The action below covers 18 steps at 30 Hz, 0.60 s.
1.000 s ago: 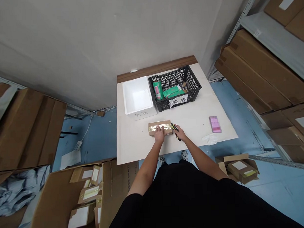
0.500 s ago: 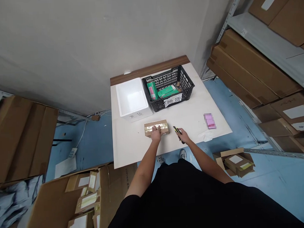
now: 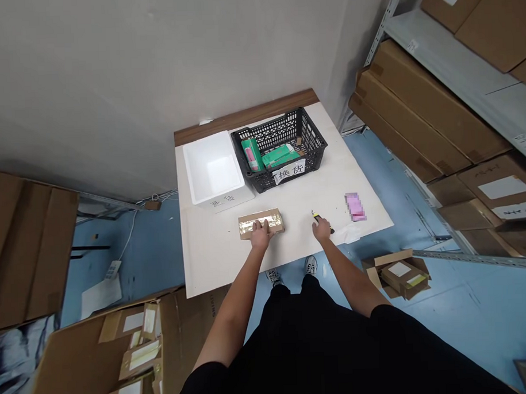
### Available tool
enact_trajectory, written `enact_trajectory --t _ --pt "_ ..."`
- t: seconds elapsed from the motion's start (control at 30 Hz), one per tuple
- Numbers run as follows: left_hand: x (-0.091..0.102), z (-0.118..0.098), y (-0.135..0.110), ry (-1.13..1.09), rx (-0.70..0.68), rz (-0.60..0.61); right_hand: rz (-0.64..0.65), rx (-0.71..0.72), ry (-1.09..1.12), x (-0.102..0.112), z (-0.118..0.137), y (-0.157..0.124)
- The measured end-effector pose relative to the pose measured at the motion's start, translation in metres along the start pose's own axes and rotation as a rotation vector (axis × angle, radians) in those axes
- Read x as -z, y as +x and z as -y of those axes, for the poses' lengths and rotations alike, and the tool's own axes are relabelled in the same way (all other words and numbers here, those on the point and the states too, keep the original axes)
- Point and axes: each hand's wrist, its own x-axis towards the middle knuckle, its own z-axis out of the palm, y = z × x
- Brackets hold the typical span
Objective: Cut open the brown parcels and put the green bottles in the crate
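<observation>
Touching carton: left hand, splayed | cutter: right hand, grip unclear | crate: "换货"

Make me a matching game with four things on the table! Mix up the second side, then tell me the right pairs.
1. taped cardboard box
2. knife
3. crate
4. foam box

A. white and open-topped
B. under the left hand
C. holding green packs
D. at the right hand

Right pairs: 1-B, 2-D, 3-C, 4-A.
</observation>
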Motion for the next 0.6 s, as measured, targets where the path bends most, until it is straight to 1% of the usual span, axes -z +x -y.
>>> enact_trajectory --t 0.07,0.1,0.13,0.17,0.23,0.3,0.33,0.4,0.47,0.5,0.6 --pt "0.011 0.011 0.008 -0.034 -0.025 -0.005 -0.031 0.052 -0.013 -0.018 0.011 -0.019" --pt "0.017 0.019 0.013 -0.051 -0.026 -0.02 -0.025 0.097 -0.012 -0.03 0.018 -0.029" --pt "0.023 0.028 0.017 -0.062 -0.016 -0.037 0.021 0.127 0.013 -0.044 0.027 -0.04" --pt "0.028 0.037 0.021 -0.064 0.002 -0.05 0.093 0.138 0.065 -0.058 0.036 -0.05" --pt "0.034 0.053 0.026 -0.067 0.023 -0.029 0.221 0.082 0.2 -0.085 0.057 -0.064" --pt "0.033 0.063 0.024 -0.078 0.012 0.018 0.307 -0.023 0.289 -0.106 0.077 -0.069" --pt "0.031 0.065 0.021 -0.084 0.008 0.022 0.318 -0.076 0.31 -0.113 0.086 -0.068" --pt "0.023 0.068 0.011 -0.102 0.035 -0.02 0.302 -0.148 0.312 -0.121 0.103 -0.058" --pt "0.014 0.07 -0.002 -0.154 0.128 -0.061 0.294 -0.172 0.302 -0.124 0.119 -0.042" --pt "0.01 0.073 -0.009 -0.194 0.19 -0.068 0.311 -0.179 0.305 -0.125 0.127 -0.034" --pt "0.001 0.086 -0.029 -0.306 0.337 -0.054 0.359 -0.223 0.323 -0.132 0.151 -0.011"
